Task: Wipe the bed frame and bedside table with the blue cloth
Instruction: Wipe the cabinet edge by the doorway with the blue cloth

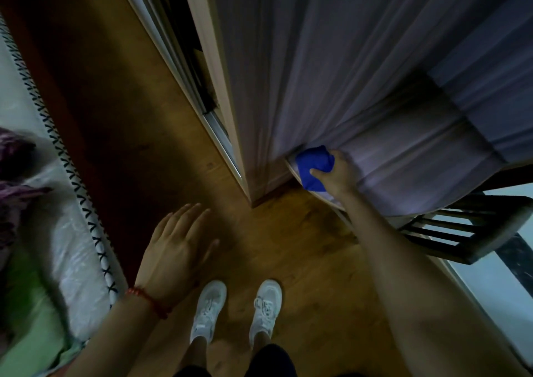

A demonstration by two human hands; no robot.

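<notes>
A: Blue cloth [315, 166], where is it?
B: Bunched up in the right hand [336, 174], pressed against a pale ledge edge [317, 194] that pokes out under the grey curtain [331, 67]. Can't tell if that ledge is the bedside surface or something else, the curtain hides most of it

A: Right hand fingers?
B: Wrapped round the cloth, thumb on the near side, the other fingers go behind the fabric. Curtain folds drape right over the hand and cloth

A: Left hand [176, 246]?
B: Released, fingers spread and straight, palm down, hovering over the wooden floor [161, 157], holding nothing. Red bead bracelet [150, 303] on that wrist

A: What else is around?
B: White sneakers [236, 309] side by side on the floor at bottom centre. Sliding door track and pale frame [213, 99] just left of the curtain. Dark slatted wooden piece [450, 232], maybe a chair or rack, just right of the right forearm. Bed [43, 232] along the left edge, mattress with black cross stitching, plastic wrap, some green and purple fabric on it, well apart from the cloth. Frame is dim and a bit blurred
</notes>
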